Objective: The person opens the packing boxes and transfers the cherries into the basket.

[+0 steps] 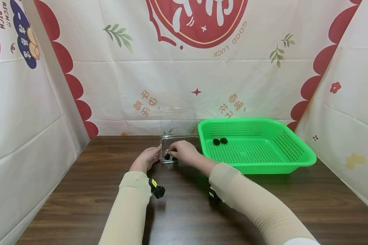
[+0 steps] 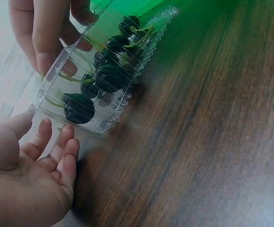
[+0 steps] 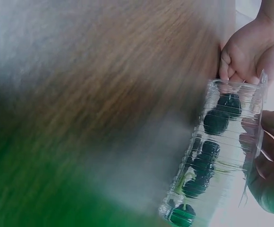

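Observation:
A clear plastic box with its lid raised stands beside the basket. Several dark cherries with green stems lie along its bottom. At the box's left end is my left hand: the thumb grips the rim, and the other fingers curl against the outer wall. My right hand reaches over the rim, fingers bent down inside the box just above a cherry. In the left wrist view its fingertips overlap a thin stem; I cannot tell whether they pinch it.
A green plastic basket stands right of the box, with two dark cherries at its left inside. Under everything is a dark wooden table. A printed cloth hangs behind and at both sides.

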Tool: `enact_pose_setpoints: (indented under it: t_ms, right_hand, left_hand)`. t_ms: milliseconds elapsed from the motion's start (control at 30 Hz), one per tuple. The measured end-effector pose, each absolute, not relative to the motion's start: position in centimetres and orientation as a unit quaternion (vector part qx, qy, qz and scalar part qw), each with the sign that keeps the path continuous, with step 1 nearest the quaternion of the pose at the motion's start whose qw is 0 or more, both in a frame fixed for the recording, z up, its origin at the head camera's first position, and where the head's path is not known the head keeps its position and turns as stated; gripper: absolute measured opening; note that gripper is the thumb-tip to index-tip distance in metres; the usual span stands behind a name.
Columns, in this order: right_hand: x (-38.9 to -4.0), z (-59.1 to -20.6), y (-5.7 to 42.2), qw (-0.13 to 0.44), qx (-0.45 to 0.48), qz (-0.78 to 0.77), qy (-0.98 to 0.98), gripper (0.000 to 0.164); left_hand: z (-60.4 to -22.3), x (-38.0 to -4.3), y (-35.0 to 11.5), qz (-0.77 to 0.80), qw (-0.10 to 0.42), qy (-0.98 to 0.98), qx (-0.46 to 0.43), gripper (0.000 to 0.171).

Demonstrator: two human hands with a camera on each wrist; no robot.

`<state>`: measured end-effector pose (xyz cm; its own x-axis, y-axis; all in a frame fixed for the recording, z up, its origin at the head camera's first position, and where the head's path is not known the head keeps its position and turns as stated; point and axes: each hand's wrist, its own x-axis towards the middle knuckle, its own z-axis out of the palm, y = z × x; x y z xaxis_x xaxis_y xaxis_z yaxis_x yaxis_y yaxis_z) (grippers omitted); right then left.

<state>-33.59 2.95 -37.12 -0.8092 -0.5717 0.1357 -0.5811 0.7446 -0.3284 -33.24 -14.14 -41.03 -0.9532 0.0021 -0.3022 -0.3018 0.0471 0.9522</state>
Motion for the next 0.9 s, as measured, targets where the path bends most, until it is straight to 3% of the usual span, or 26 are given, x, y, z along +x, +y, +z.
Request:
enact_pose_setpoints:
  t_ms: [300, 900]
  right_hand:
    - [-33.2, -36.1, 3.3, 0.018, 0.314, 0.174, -0.933, 0.013]
    - [-32.8, -34.9, 5.2, 0.093, 0.349, 0.123, -0.924, 0.012]
  left_hand:
    - [-40.7, -33.0, -14.1, 0.687, 0.116, 0.709, -0.107, 0.040]
    - [-41.3, -33.5, -14.1, 0.684, 0.109, 0.714, -0.105, 0.035]
